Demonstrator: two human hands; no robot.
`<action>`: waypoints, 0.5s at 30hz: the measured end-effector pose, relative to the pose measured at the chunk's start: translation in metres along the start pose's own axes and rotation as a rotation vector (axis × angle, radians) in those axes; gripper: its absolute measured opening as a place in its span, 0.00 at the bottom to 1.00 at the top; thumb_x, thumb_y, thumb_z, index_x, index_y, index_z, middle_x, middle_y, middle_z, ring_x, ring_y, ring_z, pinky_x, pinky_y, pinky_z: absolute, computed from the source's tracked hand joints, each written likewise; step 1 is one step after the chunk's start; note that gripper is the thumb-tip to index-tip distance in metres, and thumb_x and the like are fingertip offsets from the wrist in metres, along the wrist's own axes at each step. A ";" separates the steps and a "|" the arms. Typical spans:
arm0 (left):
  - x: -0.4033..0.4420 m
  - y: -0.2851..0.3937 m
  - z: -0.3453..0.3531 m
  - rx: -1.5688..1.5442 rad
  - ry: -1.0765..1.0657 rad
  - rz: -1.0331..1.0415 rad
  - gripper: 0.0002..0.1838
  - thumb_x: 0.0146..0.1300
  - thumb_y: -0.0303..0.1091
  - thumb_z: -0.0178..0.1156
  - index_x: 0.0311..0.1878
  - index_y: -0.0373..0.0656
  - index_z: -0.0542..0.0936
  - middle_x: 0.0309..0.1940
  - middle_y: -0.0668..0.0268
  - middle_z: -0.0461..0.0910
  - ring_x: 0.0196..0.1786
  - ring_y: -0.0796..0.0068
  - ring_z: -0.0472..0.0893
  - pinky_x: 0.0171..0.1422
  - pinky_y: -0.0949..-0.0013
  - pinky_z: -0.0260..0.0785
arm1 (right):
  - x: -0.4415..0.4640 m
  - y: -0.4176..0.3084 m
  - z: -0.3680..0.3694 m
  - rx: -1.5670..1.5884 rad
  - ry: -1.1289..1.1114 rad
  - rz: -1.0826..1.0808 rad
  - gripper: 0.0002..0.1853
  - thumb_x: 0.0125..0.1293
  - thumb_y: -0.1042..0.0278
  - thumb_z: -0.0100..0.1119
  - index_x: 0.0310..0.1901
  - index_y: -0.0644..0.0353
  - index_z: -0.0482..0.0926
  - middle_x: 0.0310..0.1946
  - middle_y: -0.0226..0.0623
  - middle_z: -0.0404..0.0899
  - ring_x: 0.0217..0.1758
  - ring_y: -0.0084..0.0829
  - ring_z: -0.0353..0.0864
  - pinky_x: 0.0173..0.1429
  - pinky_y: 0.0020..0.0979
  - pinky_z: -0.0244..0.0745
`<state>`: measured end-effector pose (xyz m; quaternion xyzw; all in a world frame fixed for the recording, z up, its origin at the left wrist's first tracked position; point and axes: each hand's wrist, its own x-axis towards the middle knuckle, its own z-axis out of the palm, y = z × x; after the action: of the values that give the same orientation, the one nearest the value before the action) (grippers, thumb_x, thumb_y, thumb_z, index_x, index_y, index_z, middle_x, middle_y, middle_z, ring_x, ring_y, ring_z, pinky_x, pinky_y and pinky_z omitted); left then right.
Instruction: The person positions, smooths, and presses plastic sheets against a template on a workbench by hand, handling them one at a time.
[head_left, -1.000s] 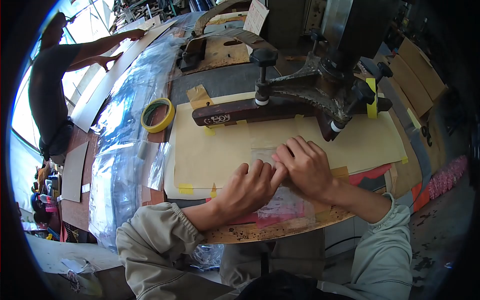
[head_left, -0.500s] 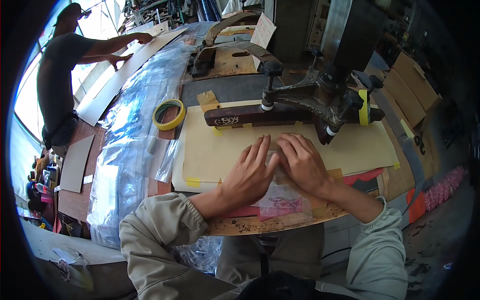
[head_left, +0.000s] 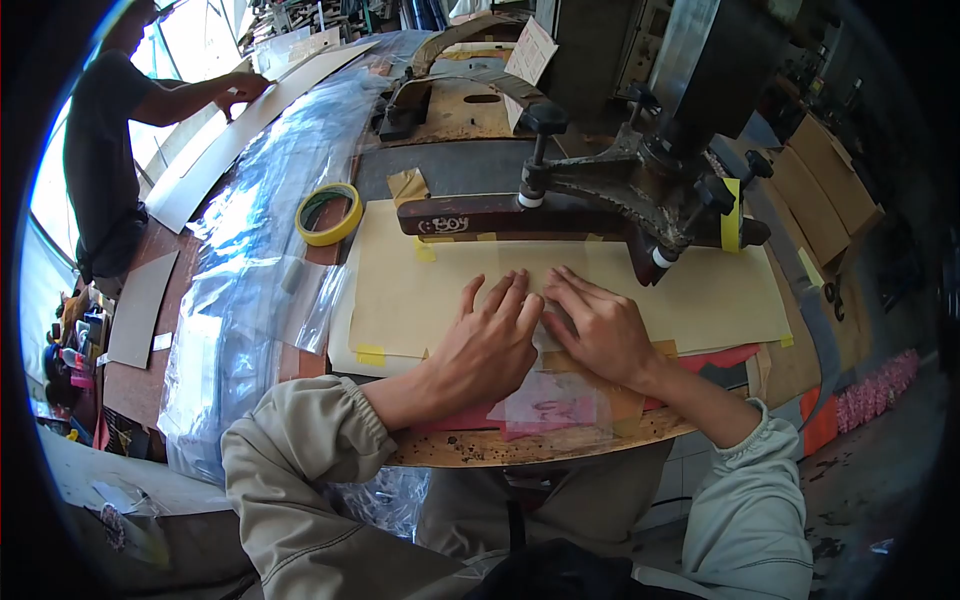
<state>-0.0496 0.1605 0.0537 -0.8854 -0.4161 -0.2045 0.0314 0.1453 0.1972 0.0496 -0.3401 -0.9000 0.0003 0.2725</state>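
Observation:
My left hand (head_left: 490,335) lies with fingers spread on the cream sheet (head_left: 400,300), left of its middle. Close beside it, my right hand (head_left: 598,330) rests with its fingers extended and nothing visible in it. A clear plastic piece (head_left: 550,402) lies below both hands, over pink material at the board's front edge. Beyond the fingertips, a dark bar (head_left: 480,222) of a metal press (head_left: 640,175) crosses the sheet. Small yellow tape pieces (head_left: 370,354) sit along the sheet's edges.
A yellow tape roll (head_left: 329,215) stands left of the sheet, near crumpled clear plastic (head_left: 235,240). At the far left a person (head_left: 105,160) bends over a long white panel (head_left: 230,150). Scissors (head_left: 833,300) and a cardboard box (head_left: 825,190) are at the right.
My hands have gone from pinched together at the middle of the sheet to flat with fingers extended. The other person's hands have come closer together on the panel.

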 end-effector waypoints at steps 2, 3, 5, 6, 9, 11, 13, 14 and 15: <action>0.000 0.007 -0.004 -0.001 -0.017 -0.001 0.24 0.55 0.34 0.58 0.52 0.29 0.69 0.59 0.33 0.68 0.65 0.44 0.69 0.68 0.42 0.56 | -0.001 0.000 -0.003 0.021 -0.032 0.008 0.16 0.64 0.61 0.61 0.45 0.68 0.78 0.51 0.56 0.80 0.55 0.47 0.81 0.57 0.38 0.79; -0.003 0.016 -0.009 0.014 -0.017 -0.006 0.21 0.55 0.34 0.57 0.50 0.30 0.70 0.58 0.34 0.69 0.63 0.45 0.71 0.68 0.43 0.57 | -0.005 -0.004 -0.005 0.037 -0.024 -0.009 0.17 0.63 0.61 0.61 0.44 0.69 0.78 0.50 0.56 0.80 0.55 0.46 0.82 0.56 0.38 0.79; -0.011 0.025 -0.011 0.054 -0.010 0.001 0.20 0.55 0.34 0.58 0.48 0.32 0.71 0.56 0.35 0.71 0.60 0.46 0.75 0.67 0.45 0.58 | -0.014 -0.017 -0.009 0.072 -0.007 -0.052 0.18 0.62 0.60 0.62 0.44 0.69 0.78 0.48 0.56 0.81 0.53 0.46 0.83 0.54 0.38 0.80; -0.018 0.028 -0.010 0.077 -0.006 0.009 0.20 0.54 0.35 0.58 0.47 0.33 0.71 0.56 0.35 0.71 0.59 0.46 0.75 0.67 0.45 0.58 | -0.014 -0.021 -0.010 0.044 0.002 -0.098 0.19 0.61 0.60 0.63 0.43 0.70 0.78 0.46 0.55 0.82 0.51 0.45 0.84 0.52 0.37 0.81; -0.026 0.031 -0.014 0.123 0.004 0.038 0.20 0.52 0.38 0.60 0.45 0.36 0.73 0.54 0.36 0.73 0.57 0.49 0.77 0.66 0.45 0.59 | -0.016 -0.032 -0.017 0.001 -0.020 -0.131 0.17 0.56 0.64 0.65 0.44 0.68 0.80 0.46 0.53 0.83 0.50 0.44 0.85 0.51 0.37 0.82; -0.029 0.035 -0.016 0.137 -0.006 0.059 0.20 0.52 0.38 0.60 0.45 0.36 0.73 0.53 0.37 0.74 0.57 0.51 0.78 0.66 0.46 0.59 | -0.020 -0.035 -0.017 -0.028 -0.026 -0.149 0.17 0.57 0.65 0.65 0.44 0.69 0.80 0.46 0.52 0.83 0.50 0.44 0.85 0.51 0.37 0.82; -0.032 0.037 -0.016 0.175 0.019 0.074 0.21 0.52 0.39 0.60 0.47 0.37 0.74 0.52 0.40 0.76 0.55 0.54 0.79 0.66 0.47 0.60 | -0.023 -0.035 -0.018 -0.053 -0.056 -0.170 0.19 0.57 0.64 0.65 0.46 0.69 0.79 0.47 0.53 0.82 0.52 0.44 0.84 0.53 0.37 0.81; -0.033 0.037 -0.016 0.186 0.029 0.076 0.22 0.52 0.40 0.60 0.48 0.37 0.74 0.52 0.41 0.76 0.55 0.55 0.79 0.66 0.48 0.60 | -0.024 -0.034 -0.020 -0.063 -0.081 -0.180 0.21 0.57 0.63 0.66 0.47 0.69 0.79 0.49 0.53 0.81 0.54 0.44 0.83 0.55 0.37 0.80; -0.034 0.038 -0.016 0.197 0.039 0.082 0.22 0.53 0.40 0.60 0.49 0.38 0.74 0.52 0.43 0.77 0.55 0.56 0.79 0.66 0.48 0.60 | -0.026 -0.033 -0.022 -0.074 -0.105 -0.188 0.22 0.57 0.62 0.66 0.49 0.69 0.78 0.51 0.54 0.80 0.56 0.45 0.82 0.57 0.37 0.79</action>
<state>-0.0458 0.1080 0.0597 -0.8901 -0.3971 -0.1784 0.1348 0.1521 0.1517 0.0621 -0.2634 -0.9405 -0.0408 0.2109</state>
